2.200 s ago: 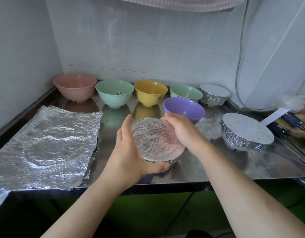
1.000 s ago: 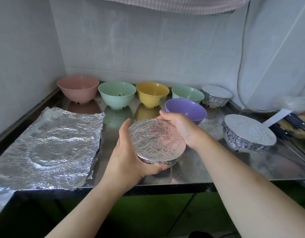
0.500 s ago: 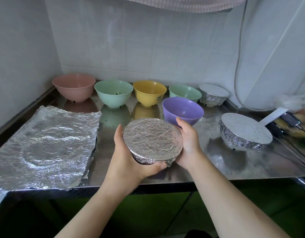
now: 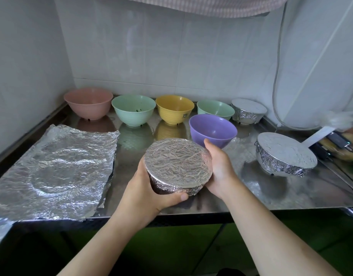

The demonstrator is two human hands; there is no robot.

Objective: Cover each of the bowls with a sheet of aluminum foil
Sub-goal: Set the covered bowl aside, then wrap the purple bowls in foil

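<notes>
Two hands grasp one foil-covered bowl above the bench's front edge: my left hand curls round its near side, thumb beneath the rim, and my right hand cups its far right side. A loose foil sheet lies at the front left corner (crumpled, with a round dent). Five uncovered bowls stand along the back edge, the purple bowl nearest.

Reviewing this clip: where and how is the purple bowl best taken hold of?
Probably by the purple bowl's outer wall just under the rim, hands coming from the front and from both sides. It stands upright, open and uncovered, flaring wide above a narrow foot; other bowls crowd behind it.
</notes>
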